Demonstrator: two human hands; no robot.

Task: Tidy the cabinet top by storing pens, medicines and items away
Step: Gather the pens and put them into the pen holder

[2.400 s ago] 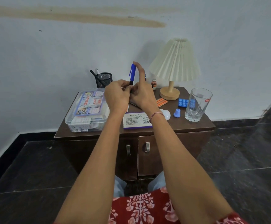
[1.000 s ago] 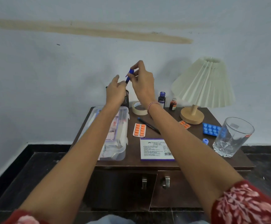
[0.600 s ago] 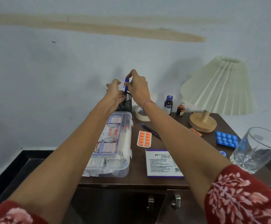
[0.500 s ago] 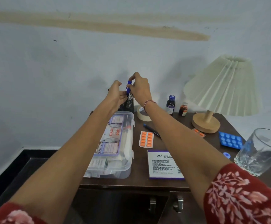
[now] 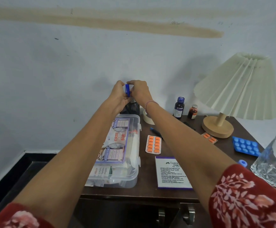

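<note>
Stamp-pad box: nearest the viewer, well below and right of the fingers; lies loose on the cabinet top, not yet stored.
First-aid box: beneath the left forearm, nearer than the fingers; lid appears closed, medicines lie outside it.
Orange blister strip, blue blister pack, small orange strip: below and right of the fingers; all left out.
Loose pen: under the right forearm, partly hidden; awaiting collection.
Dark bottle, small brown bottle: right of the fingers, beside the lamp; unstored.
Mesh pen holder: just beneath the fingers, against the wall.
Blue pen: upright between both hands, lower end at or inside the holder's mouth.
Right hand: fingertips pinching the pen's top.
Left hand: fingers curled against the pen's left side; grip or mere steadying cannot be told.
Progress: judged early; one pen nearly housed, most items remaining.
</note>
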